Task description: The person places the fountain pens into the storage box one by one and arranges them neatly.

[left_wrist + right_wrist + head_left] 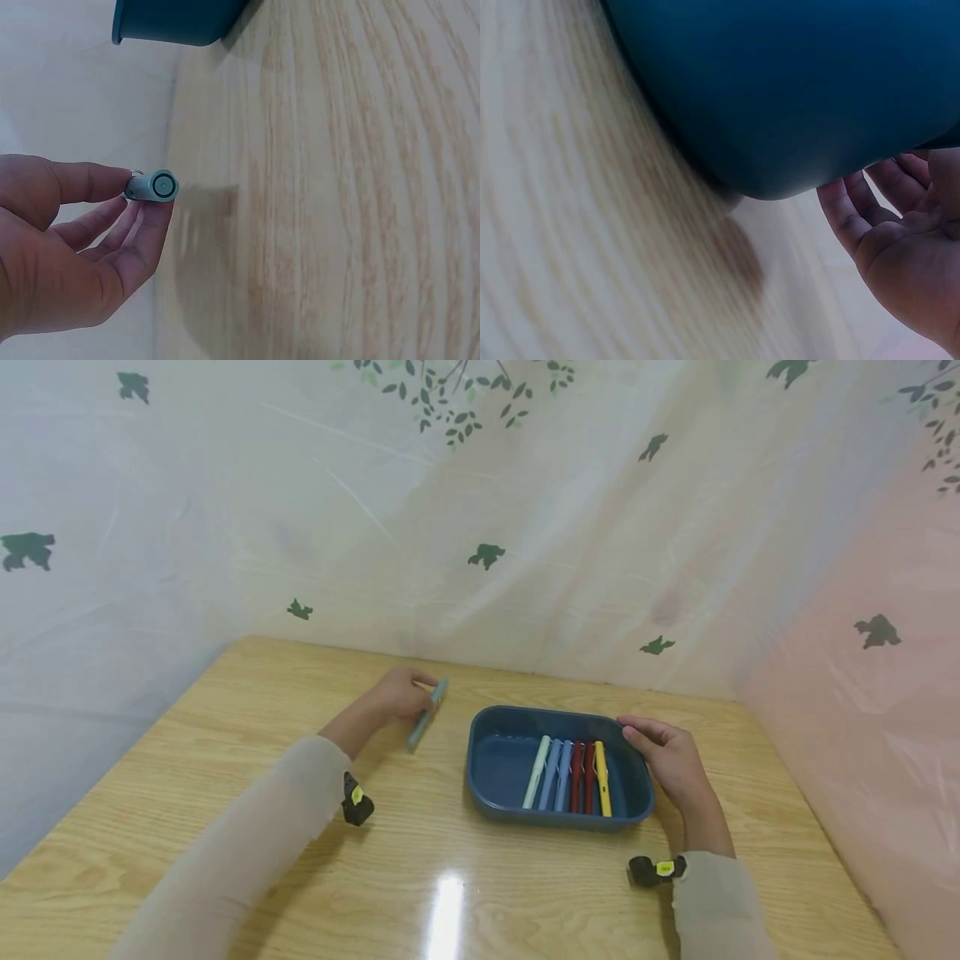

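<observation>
My left hand (pixel 405 695) pinches a pale grey-green pen (pixel 427 717) between thumb and fingers, above the table left of the tray. In the left wrist view one round end of this pen (pixel 163 185) faces the camera. A dark blue tray (pixel 495 810) with rounded corners sits on the table. Inside it several clip pens lie side by side: a pale green pen (pixel 536 772), two blue pens (pixel 551 774), two dark red pens (pixel 576 777) and a yellow pen (pixel 603 779). My right hand (pixel 671 760) grips the tray's right rim, thumb at the edge, fingers against the outer wall.
The wooden table (pixel 360 877) reaches back to a pale curtain (pixel 420 552) printed with leaves, which also hangs along both sides. A small black camera (pixel 357 800) is on the left wrist, another camera (pixel 652 871) on the right. The tray's left part is bare.
</observation>
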`<action>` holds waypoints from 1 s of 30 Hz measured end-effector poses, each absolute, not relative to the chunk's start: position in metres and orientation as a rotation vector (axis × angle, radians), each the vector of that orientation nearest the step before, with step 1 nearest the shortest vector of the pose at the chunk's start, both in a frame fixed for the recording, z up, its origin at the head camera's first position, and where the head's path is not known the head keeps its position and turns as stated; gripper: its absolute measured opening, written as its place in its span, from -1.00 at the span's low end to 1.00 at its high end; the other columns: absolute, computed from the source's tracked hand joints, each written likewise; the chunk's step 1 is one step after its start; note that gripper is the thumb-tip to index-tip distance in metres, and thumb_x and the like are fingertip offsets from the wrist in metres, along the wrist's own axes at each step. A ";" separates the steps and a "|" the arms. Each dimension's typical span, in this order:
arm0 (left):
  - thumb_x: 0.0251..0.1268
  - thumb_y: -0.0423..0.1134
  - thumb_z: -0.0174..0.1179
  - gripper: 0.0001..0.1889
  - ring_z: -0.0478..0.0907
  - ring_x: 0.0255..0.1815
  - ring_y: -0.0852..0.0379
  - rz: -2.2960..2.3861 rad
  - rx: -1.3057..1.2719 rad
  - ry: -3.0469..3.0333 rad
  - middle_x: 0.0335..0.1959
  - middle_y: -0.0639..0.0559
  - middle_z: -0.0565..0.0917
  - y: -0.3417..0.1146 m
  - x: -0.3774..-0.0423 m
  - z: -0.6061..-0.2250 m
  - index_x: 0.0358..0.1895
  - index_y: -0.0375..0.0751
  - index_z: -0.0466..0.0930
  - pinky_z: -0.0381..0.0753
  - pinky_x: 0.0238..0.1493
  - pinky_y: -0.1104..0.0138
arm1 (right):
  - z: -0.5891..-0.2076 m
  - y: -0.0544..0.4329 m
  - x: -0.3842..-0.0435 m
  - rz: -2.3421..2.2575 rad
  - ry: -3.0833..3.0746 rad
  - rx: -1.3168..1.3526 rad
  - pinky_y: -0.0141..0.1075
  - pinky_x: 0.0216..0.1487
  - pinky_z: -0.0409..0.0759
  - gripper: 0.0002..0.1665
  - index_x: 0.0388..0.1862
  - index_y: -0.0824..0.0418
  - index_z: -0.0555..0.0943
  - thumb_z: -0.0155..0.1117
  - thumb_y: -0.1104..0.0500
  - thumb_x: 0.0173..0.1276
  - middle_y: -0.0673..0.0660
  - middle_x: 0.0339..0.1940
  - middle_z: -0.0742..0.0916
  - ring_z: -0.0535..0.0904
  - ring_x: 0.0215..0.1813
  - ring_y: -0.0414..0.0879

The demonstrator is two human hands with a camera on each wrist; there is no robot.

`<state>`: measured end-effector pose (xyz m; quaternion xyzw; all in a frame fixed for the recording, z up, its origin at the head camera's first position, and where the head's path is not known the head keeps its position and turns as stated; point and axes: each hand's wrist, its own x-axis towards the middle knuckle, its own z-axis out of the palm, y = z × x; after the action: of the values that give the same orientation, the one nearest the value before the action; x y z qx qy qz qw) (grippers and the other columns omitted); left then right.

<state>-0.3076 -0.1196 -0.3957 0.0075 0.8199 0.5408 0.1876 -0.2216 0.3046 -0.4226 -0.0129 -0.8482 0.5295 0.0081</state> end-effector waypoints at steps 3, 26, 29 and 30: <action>0.34 -0.52 0.14 -0.42 0.64 0.06 -0.18 1.542 0.017 2.271 0.21 -0.37 0.55 -0.120 -0.308 -0.392 0.44 -0.34 0.37 0.75 0.05 0.11 | -0.422 0.305 -0.222 1.658 -2.649 -0.041 -0.58 0.14 0.54 -0.34 0.37 0.23 0.57 0.22 -0.19 0.52 0.20 0.43 0.57 0.45 0.41 -0.07; 0.46 -0.49 0.10 -0.47 0.66 -0.13 0.00 1.789 0.150 2.116 0.25 -0.41 0.49 -0.117 -0.303 -0.359 0.46 -0.35 0.31 0.64 0.23 -0.06 | -0.421 0.306 -0.223 1.649 -2.664 -0.054 -0.55 0.15 0.53 -0.36 0.37 0.22 0.57 0.21 -0.18 0.53 0.19 0.43 0.57 0.43 0.44 0.01; 0.45 -0.50 0.13 -0.44 0.66 -0.07 -0.04 1.778 0.174 2.128 0.30 -0.44 0.48 -0.115 -0.303 -0.357 0.48 -0.33 0.31 0.66 0.21 -0.03 | -0.421 0.306 -0.223 1.645 -2.672 -0.053 -0.51 0.20 0.53 -0.36 0.38 0.21 0.57 0.21 -0.18 0.53 0.18 0.43 0.56 0.41 0.46 0.04; 0.44 -0.50 0.13 -0.44 0.66 -0.06 -0.06 1.778 0.177 2.132 0.31 -0.44 0.48 -0.114 -0.302 -0.356 0.48 -0.33 0.31 0.66 0.20 -0.02 | -0.420 0.306 -0.222 1.644 -2.675 -0.054 -0.50 0.20 0.53 -0.35 0.38 0.20 0.57 0.21 -0.19 0.53 0.17 0.43 0.56 0.40 0.47 0.04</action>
<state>-0.3020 -0.1140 -0.3563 0.0627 0.7541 0.6288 0.1789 -0.2225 0.3060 -0.4205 -0.0171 -0.8518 0.5235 0.0006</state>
